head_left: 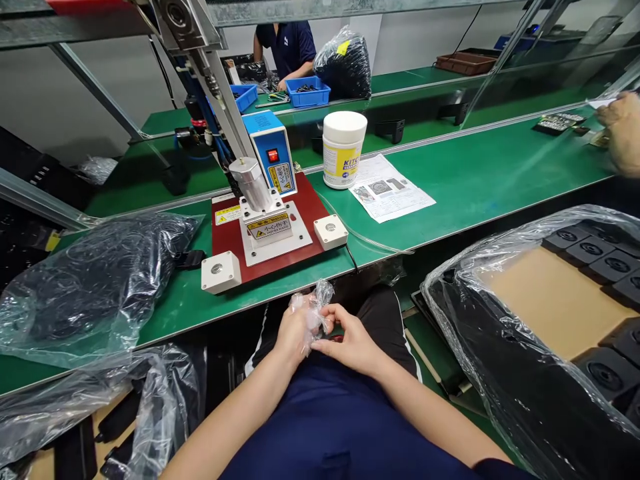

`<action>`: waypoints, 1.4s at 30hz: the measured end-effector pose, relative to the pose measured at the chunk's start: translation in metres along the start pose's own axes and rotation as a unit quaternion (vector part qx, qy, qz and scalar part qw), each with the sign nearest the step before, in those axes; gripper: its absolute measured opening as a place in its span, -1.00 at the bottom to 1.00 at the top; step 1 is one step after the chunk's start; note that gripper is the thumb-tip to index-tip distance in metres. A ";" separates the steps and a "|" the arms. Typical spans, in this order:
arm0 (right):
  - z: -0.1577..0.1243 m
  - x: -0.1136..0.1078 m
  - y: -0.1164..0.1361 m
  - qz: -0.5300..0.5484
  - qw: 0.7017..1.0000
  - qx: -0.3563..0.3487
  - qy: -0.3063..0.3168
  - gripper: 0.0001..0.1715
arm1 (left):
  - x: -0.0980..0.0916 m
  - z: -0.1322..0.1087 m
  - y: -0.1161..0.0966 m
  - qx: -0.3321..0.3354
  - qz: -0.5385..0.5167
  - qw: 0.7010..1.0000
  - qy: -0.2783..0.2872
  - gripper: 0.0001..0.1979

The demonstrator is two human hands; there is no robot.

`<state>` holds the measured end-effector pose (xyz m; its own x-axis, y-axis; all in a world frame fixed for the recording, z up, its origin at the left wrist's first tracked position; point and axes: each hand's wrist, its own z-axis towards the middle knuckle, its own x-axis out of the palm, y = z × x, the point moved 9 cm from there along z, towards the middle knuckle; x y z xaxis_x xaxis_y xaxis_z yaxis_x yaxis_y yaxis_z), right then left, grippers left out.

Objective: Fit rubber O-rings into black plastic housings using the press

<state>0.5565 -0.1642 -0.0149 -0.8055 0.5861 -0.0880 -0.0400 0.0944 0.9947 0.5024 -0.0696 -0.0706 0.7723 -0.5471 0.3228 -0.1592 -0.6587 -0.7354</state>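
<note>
Crumpled clear plastic film point(316, 308) is held bunched in the left hand point(297, 328) and pinched by the right hand point(349, 341), just below the green workbench point(450, 180) edge.

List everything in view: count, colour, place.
Long green workbench: one, green, ahead.
Benchtop press with red base plate: one, blue and red, on bench.
Square white button boxes: two, white, press's front corners.
Round plastic tub: one, white, right of press.
Printed paper sheet: one, white, beside tub.
Clear plastic bag of black items: one, black, bench left.
Plastic-wrapped carton of black parts: one, black and tan, right.
Blue plastic crates: two, blue, far bench.
Co-worker's hand: one, right edge.
Far co-worker: one, navy shirt, far bench.
Clear plastic film scrap: one, clear, between hands.
Left hand, right hand: two, bare, centre.
</note>
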 end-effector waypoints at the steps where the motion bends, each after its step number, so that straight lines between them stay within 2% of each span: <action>1: 0.001 0.000 -0.001 -0.029 0.999 -0.001 -0.012 -0.58 | 0.002 0.001 0.005 -0.016 -0.015 1.000 0.003 -0.79; 3: 0.005 -0.003 -0.008 -0.045 0.998 0.009 -0.049 -0.70 | 0.006 0.001 0.014 -0.027 -0.041 0.999 0.005 -0.84; 7: 0.013 -0.010 -0.031 0.002 0.991 0.041 -0.124 -0.91 | 0.012 -0.003 0.023 -0.021 -0.094 0.995 -0.009 -0.92; 10: 0.019 -0.022 -0.044 0.025 0.983 0.048 -0.177 -0.87 | 0.021 -0.010 0.022 0.003 -0.097 0.995 0.033 -0.87; 13: 0.022 -0.032 -0.053 0.067 0.974 0.055 -0.208 -0.79 | 0.024 -0.015 0.013 0.065 0.026 0.994 0.090 -0.71; 15: 0.023 -0.031 -0.056 0.103 0.970 0.063 -0.209 -0.75 | 0.015 -0.014 0.004 0.117 0.133 0.982 0.070 -0.72; 17: 0.021 -0.024 -0.055 0.147 0.967 0.075 -0.193 -0.71 | 0.004 -0.011 -0.009 0.185 0.236 0.954 0.025 -0.80; 19: 0.019 -0.010 -0.053 0.190 0.965 0.092 -0.158 -0.70 | -0.004 -0.009 -0.024 0.250 0.326 0.911 -0.029 -0.88; 21: 0.014 0.008 -0.050 0.224 0.962 0.112 -0.112 -0.70 | -0.008 -0.005 -0.031 0.280 0.394 0.873 -0.066 -0.88; 24: 0.007 0.027 -0.048 0.263 0.953 0.135 -0.063 -0.69 | -0.003 0.003 -0.031 0.288 0.495 0.817 -0.066 -0.84; 27: 0.004 0.029 -0.053 0.309 0.938 0.148 -0.059 -0.62 | 0.006 0.006 -0.027 0.292 0.568 0.768 -0.042 -0.87; 28: 0.004 0.026 -0.056 0.326 0.931 0.150 -0.067 -0.60 | 0.008 0.005 -0.025 0.292 0.570 0.767 -0.029 -0.88; 30: 0.006 0.015 -0.062 0.359 0.916 0.149 -0.094 -0.56 | 0.013 0.001 -0.021 0.288 0.535 0.794 0.026 -0.89; 32: 0.009 0.001 -0.066 0.388 0.902 0.144 -0.121 -0.58 | 0.021 -0.005 -0.012 0.255 0.449 0.846 0.135 -0.84; 34: 0.010 -0.007 -0.068 0.413 0.891 0.140 -0.130 -0.59 | 0.024 -0.009 -0.003 0.178 0.320 0.901 0.230 -0.71; 36: 0.010 -0.009 -0.066 0.431 0.883 0.143 -0.118 -0.57 | 0.020 -0.006 0.001 0.105 0.218 0.939 0.243 -0.62; 38: 0.009 -0.006 -0.063 0.444 0.878 0.151 -0.098 -0.54 | 0.015 -0.001 -0.001 0.079 0.187 0.955 0.214 -0.62; 42: 0.005 0.000 -0.058 0.465 0.867 0.165 -0.065 -0.56 | 0.021 0.002 -0.003 0.097 0.239 0.942 0.212 -0.68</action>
<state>0.5616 -0.1652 -0.0728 -0.3245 0.6161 0.7177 0.7799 -0.2550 0.5715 0.5202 -0.0778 -0.0633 0.3183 -0.9421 0.1054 -0.2803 -0.1997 -0.9389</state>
